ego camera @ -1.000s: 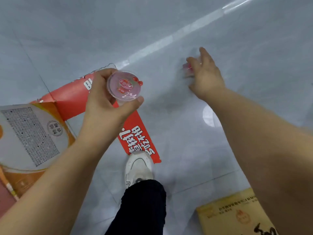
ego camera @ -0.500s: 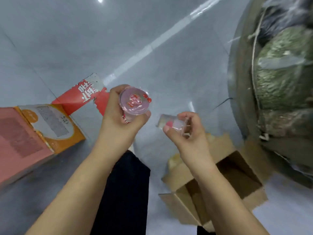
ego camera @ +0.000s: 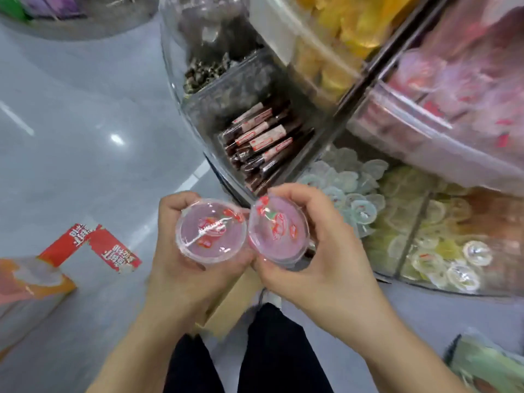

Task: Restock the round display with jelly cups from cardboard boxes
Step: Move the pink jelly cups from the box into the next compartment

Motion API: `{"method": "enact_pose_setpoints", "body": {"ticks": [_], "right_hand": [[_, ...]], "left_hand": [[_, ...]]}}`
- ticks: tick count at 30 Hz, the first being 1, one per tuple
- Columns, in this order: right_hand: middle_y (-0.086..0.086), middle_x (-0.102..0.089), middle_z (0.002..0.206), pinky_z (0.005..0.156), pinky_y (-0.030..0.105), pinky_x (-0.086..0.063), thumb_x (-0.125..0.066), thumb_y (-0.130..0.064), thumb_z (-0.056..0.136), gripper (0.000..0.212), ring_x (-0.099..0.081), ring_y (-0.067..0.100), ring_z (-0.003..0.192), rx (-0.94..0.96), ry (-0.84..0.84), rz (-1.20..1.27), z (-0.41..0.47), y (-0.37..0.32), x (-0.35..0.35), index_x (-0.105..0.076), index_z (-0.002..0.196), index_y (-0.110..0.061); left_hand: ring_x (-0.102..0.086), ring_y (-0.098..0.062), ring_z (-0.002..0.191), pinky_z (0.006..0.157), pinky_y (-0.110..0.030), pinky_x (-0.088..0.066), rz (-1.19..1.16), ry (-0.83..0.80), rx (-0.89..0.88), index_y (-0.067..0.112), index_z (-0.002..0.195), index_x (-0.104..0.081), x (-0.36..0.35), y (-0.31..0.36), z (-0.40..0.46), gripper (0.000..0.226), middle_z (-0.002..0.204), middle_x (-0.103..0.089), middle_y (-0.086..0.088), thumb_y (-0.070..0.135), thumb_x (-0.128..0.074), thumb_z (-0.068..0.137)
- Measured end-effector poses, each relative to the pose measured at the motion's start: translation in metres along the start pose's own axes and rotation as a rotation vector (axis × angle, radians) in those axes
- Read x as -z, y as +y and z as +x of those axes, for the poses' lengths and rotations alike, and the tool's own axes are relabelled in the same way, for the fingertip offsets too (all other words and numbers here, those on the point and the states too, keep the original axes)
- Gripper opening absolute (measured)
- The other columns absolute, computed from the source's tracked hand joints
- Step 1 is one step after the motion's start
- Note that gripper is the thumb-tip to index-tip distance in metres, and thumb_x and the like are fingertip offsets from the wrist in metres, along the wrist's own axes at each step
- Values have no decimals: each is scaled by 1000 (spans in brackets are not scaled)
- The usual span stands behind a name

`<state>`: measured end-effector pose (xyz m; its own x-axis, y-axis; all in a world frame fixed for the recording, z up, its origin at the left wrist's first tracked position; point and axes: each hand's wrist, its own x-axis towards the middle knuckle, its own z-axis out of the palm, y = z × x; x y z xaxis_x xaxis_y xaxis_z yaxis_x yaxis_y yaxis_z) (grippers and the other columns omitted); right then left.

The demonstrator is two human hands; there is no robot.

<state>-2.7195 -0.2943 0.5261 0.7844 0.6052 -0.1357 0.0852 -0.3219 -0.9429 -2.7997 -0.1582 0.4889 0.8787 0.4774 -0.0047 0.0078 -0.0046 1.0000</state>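
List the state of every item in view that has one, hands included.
left hand: grips a pink jelly cup
right hand: grips a second pink jelly cup
left jelly cup: sealed, lid facing the camera
right jelly cup: sealed, tilted left, rim against the other cup
round display: compartments stocked, clear walls
cardboard box: on the floor under the hands, contents hidden

My left hand and my right hand are bare, and both forearms have no sleeves. I wear dark black trousers with a fine ribbed texture.
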Motion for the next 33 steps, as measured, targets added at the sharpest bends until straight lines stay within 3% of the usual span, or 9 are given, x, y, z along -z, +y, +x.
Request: {"method": "enact_pose_setpoints", "body": {"ticks": [3, 5, 7, 11, 16, 21, 25, 29, 33], "right_hand": [[-18, -56, 115, 92, 19, -46, -70, -7, 66, 63, -55, 4, 111, 37, 56, 53, -30, -12, 46, -51, 116, -40], [-19, -58, 116, 97, 22, -45, -65, -6, 67, 73, -56, 5, 113, 51, 99, 109, -43, -13, 65, -45, 126, -45], [-16, -62, 109, 93, 22, -48, -64, -12, 65, 79, -61, 6, 105, 44, 159, 195, -54, -13, 79, -39, 129, -50], [-11, -66, 95, 84, 33, -55, -66, -14, 60, 78, -65, 7, 89, -10, 294, 383, -76, -10, 98, -44, 125, -50], [-12, -67, 89, 75, 20, -51, -82, -35, 49, 72, -63, 3, 84, -28, 453, 298, -96, -15, 131, -52, 114, -39], [-14, -70, 93, 75, 14, -49, -86, -38, 49, 57, -65, -1, 87, 46, 505, 134, -91, -28, 182, -56, 98, -36], [-14, -65, 106, 85, 9, -43, -88, -26, 56, 59, -59, -3, 101, 126, 471, -24, -62, -27, 237, -59, 107, -31], [-11, -57, 115, 90, 2, -35, -83, -21, 65, 58, -52, -9, 104, 171, 463, -184, -25, -25, 273, -56, 115, -31], [-15, -52, 119, 87, -7, -27, -79, -23, 70, 62, -43, -14, 105, 159, 440, -304, 5, -17, 290, -52, 126, -27]], "left_hand": [[-59, 10, 73, 61, -5, -46, -25, -68, -16, 47, 96, -42, -47, 32, -4, 55, 86, -62, 26, 29, -77, 57], [-61, 8, 79, 65, -6, -46, -68, -161, -23, 39, 103, -43, -69, 44, -3, 62, 90, -63, 23, 19, -83, 61], [-61, 9, 85, 69, -5, -47, -106, -276, -39, 24, 107, -42, -91, 52, -3, 57, 94, -63, 23, 10, -79, 66], [-62, 7, 85, 69, -7, -47, -186, -384, -44, 19, 103, -45, -125, 63, -5, 51, 92, -64, 21, 12, -81, 66], [-61, 0, 81, 72, -14, -48, -242, -411, -92, 15, 99, -47, -160, 79, -1, 46, 86, -64, 15, 27, -71, 61], [-62, -9, 96, 84, -20, -46, -29, -412, -229, 31, 99, -58, -189, 107, 23, 44, 103, -64, 3, 40, -75, 59], [-61, -4, 100, 85, -18, -46, 136, -336, -330, 36, 102, -57, -213, 119, 60, 49, 104, -65, 15, 40, -82, 59], [-55, 8, 102, 79, -2, -39, 309, -253, -396, 42, 109, -46, -226, 124, 90, 56, 108, -56, 31, 37, -79, 64], [-50, 7, 104, 89, -11, -39, 514, -269, -459, 39, 111, -49, -230, 130, 117, 51, 108, -54, 25, 33, -72, 66]]}}
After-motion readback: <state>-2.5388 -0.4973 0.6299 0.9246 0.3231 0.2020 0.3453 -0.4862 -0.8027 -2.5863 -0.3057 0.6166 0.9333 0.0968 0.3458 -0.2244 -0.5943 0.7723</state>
